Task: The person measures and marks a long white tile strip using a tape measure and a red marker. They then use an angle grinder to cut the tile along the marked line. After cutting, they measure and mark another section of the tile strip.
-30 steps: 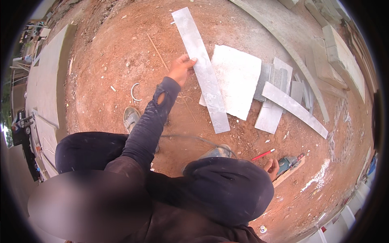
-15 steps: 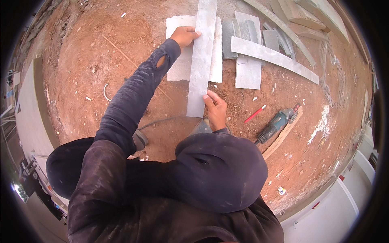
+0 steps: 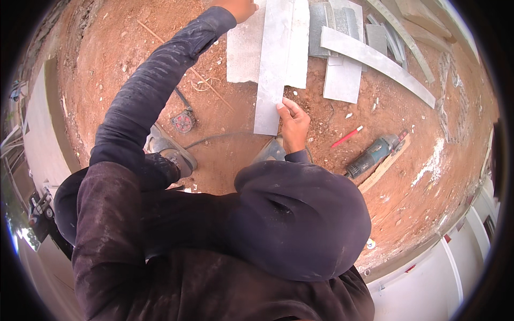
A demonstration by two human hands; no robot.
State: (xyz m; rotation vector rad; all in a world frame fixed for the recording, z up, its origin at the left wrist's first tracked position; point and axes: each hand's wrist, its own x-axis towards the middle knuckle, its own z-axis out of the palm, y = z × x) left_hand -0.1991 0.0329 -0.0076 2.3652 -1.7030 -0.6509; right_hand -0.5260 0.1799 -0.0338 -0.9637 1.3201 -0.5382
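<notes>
A long, pale grey stone strip (image 3: 273,64) lies lengthwise over a wider whitish slab (image 3: 243,59), its near end jutting past the slab toward me. My right hand (image 3: 295,127) grips the strip's right edge near that end, thumb against the edge and fingers curled. At the top of the picture my left hand (image 3: 236,7) is over the whitish slab, just left of the strip. The picture's upper edge cuts this hand off, so its fingers and any hold on the strip's far part are hidden.
Right of the slab are stacked grey stone pieces (image 3: 342,80) and a curved strip (image 3: 380,64). A red marker (image 3: 347,137) and an angle grinder (image 3: 375,155) beside a wooden piece lie on the reddish dirt. A round red-and-grey object (image 3: 183,121) sits near my left shoe (image 3: 170,147).
My left hand has moved up to the picture's top edge, away from its earlier pinch on the strip's left side. My right hand keeps its grip. The view has shifted slightly.
</notes>
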